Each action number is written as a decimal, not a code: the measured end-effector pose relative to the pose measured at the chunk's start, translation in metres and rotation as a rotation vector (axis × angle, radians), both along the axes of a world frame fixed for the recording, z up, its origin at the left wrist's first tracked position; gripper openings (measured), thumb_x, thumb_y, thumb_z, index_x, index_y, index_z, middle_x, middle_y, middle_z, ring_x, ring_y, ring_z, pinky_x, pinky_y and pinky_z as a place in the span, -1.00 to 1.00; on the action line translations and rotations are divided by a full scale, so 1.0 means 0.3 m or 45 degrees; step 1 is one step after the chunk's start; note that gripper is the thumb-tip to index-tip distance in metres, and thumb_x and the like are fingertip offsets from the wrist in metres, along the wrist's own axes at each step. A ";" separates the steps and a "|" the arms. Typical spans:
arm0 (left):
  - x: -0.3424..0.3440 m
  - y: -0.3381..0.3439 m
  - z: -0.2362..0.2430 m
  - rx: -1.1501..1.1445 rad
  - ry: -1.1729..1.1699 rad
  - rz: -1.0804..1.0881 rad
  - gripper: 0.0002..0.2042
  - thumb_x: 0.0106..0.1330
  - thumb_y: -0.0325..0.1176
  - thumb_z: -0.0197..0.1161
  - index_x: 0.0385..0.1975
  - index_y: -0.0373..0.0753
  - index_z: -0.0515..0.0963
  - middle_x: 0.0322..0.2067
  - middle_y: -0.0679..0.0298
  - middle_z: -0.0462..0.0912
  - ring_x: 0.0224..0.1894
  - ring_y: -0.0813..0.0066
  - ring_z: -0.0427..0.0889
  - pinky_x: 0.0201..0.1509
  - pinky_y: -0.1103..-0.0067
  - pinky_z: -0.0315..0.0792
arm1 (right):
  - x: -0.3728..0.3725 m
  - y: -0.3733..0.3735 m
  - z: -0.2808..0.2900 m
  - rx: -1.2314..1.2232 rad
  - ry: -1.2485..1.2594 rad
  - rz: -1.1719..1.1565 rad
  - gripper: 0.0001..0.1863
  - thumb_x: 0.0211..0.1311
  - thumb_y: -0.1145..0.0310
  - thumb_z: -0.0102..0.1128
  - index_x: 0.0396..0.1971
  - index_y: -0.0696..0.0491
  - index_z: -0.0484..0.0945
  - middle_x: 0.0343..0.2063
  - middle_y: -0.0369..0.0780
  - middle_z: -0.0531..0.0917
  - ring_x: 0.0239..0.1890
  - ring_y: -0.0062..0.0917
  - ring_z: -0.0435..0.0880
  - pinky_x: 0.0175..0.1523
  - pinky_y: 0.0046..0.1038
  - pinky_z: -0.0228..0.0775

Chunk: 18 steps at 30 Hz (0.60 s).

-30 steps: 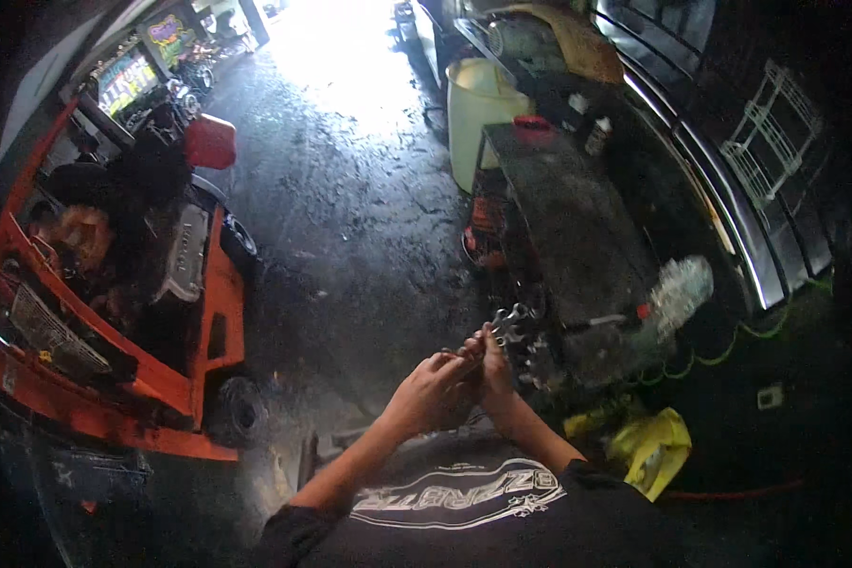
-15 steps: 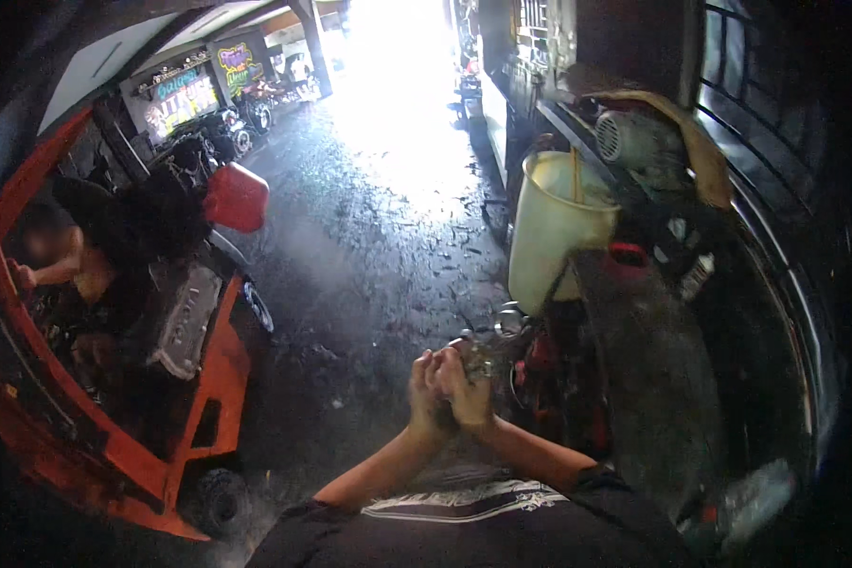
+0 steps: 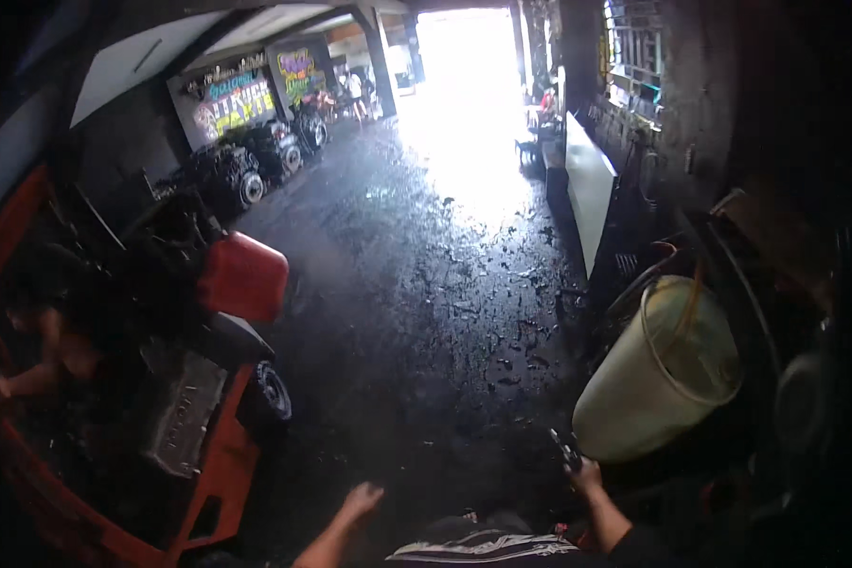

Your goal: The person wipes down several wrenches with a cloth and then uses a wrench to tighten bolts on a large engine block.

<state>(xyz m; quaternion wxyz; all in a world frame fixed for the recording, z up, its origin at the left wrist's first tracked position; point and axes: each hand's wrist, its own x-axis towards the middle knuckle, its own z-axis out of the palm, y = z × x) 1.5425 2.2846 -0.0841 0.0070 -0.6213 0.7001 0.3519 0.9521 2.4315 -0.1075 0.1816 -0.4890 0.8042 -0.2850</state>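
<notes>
In my right hand (image 3: 588,473), at the lower right, is a small dark tool with a shiny metal end (image 3: 568,449). Its exact kind is too small and dark to make out. The fingers are closed around it, just beside the base of a tall pale plastic drum (image 3: 615,379). My left hand (image 3: 363,498) hangs low, left of centre, with its fingers curled in. Nothing sticks out of that hand, and it touches nothing around it. The two hands are well apart.
An orange vehicle frame (image 3: 225,454) with a metal engine cover (image 3: 185,417) stands at left, a person's arm (image 3: 43,374) reaching in. A red container (image 3: 246,276) sits on it. Dark wet floor (image 3: 426,312) runs to a bright doorway. A white panel (image 3: 589,194) leans at right.
My hands were together over metal pieces; now they have separated, left to the left and right to the right with the tool. The view has swung so the drum appears lower and further right.
</notes>
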 end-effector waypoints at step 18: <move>-1.149 -2.501 -0.318 0.610 0.049 0.406 -0.73 0.44 -0.16 0.15 -0.06 -0.20 0.57 -0.31 0.15 0.71 -0.27 0.30 0.68 -0.12 0.35 0.53 | -1.447 -2.946 -0.241 0.317 0.052 -0.306 -0.63 0.08 0.13 0.46 -0.27 0.12 0.70 -0.29 0.00 0.75 -0.13 -0.08 0.75 -0.07 -0.14 0.57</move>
